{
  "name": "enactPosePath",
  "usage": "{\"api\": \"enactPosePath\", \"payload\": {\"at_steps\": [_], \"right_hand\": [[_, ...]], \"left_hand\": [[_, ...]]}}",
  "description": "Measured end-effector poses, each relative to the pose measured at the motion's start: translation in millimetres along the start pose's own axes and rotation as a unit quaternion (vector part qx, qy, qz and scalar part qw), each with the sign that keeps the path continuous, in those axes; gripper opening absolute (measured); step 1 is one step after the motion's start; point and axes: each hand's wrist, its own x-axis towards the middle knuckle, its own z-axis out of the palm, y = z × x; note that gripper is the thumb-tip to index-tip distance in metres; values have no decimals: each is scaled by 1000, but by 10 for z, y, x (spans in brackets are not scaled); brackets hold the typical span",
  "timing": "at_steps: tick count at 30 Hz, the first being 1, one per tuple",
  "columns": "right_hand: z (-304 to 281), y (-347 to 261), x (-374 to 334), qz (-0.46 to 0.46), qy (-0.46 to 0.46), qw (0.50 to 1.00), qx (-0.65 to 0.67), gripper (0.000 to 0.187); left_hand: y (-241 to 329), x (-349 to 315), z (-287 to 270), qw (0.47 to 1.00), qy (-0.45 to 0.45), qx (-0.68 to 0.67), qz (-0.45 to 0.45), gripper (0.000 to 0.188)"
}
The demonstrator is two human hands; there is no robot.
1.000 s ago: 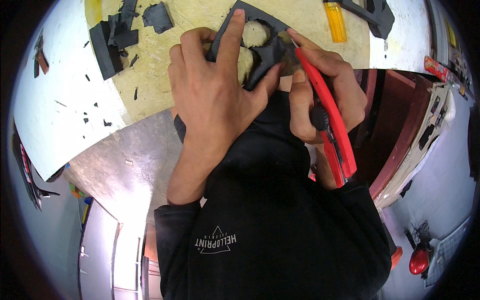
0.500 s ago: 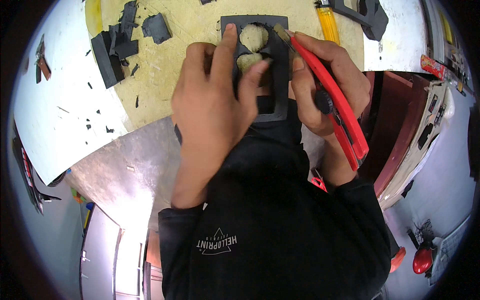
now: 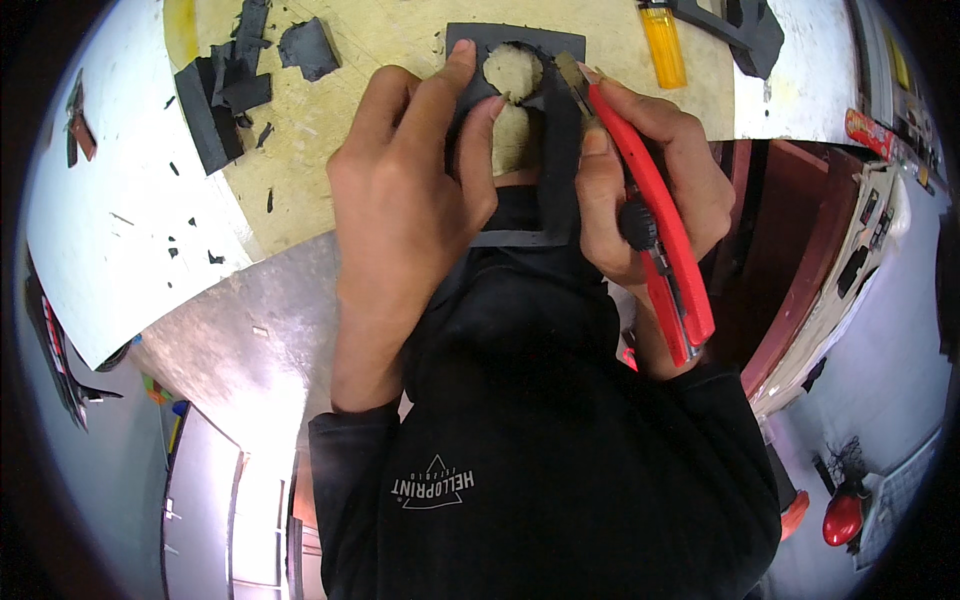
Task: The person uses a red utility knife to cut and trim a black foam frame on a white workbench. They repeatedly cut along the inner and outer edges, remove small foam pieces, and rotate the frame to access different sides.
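A black foam piece (image 3: 561, 170) with a round hole and a longer cut-out lies at the table's near edge, its lower end jutting over it. My left hand (image 3: 405, 180) grips its left side, forefinger on the upper left corner and thumb by the round hole's lower rim. In my right hand (image 3: 690, 165) is a red utility knife (image 3: 655, 190) with a black knob. Its blade points to the upper left, at the foam's right side near the round hole. Whether the tip touches the foam, I cannot tell.
Black foam scraps (image 3: 225, 95) and a loose square offcut (image 3: 309, 50) lie on the yellowish board (image 3: 300, 140) to the left. A yellow lighter (image 3: 662, 45) is beyond my right hand, near another black foam frame (image 3: 715, 22). White tabletop (image 3: 110, 200) flanks the board.
My left hand has shifted left, its thumb drawn back from across the opening to the hole's rim. The foam has moved slightly up and right. The knife's rear end has swung down and left.
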Motion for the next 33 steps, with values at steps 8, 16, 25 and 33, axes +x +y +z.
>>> {"api": "enactPosePath", "payload": {"at_steps": [8,16,25,33], "right_hand": [[-233,204,358,-44,-124,991,33,25],[-239,244,271,-50,-155,987,9,27],[-230,238,243,-58,-147,987,-2,26],[-194,213,226,-94,-113,989,-26,23]], "left_hand": [[43,-111,8,1000,-4,4,1,37],[-158,294,-87,984,-120,32,129,53],[-155,294,-73,984,-106,53,134,51],[-125,289,-79,984,-109,57,127,51]]}}
